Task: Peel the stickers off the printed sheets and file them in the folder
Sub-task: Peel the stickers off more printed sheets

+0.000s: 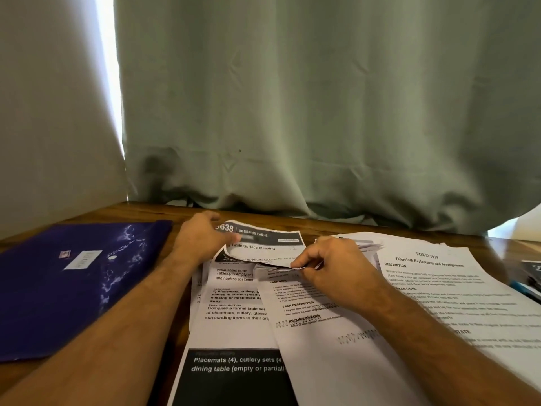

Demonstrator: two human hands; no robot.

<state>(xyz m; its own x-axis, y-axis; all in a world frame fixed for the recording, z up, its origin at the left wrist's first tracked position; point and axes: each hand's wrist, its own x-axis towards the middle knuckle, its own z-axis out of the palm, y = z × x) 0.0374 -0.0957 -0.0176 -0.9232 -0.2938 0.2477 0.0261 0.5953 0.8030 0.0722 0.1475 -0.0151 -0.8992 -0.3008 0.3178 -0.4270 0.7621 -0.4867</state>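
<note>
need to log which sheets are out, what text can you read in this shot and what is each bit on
"638 | DRESSING TABLE", "Table Surface Cleaning": curled white sheet with black header, under the left hand.
"Placemats (4), cutlery sets (4": white sheet with black bottom band.
"TASK DESCRIPTION", "REQUIRED PROPS": white sheet below the right hand.
"TASK ID-2939", "Tablecloth Replacement and Arrangement": right white sheet.
Purple plastic folder: label too blurred.

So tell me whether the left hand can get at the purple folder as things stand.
Probably yes: the left hand rests on a printed sheet beside the purple folder, with nothing lying between them.
</note>
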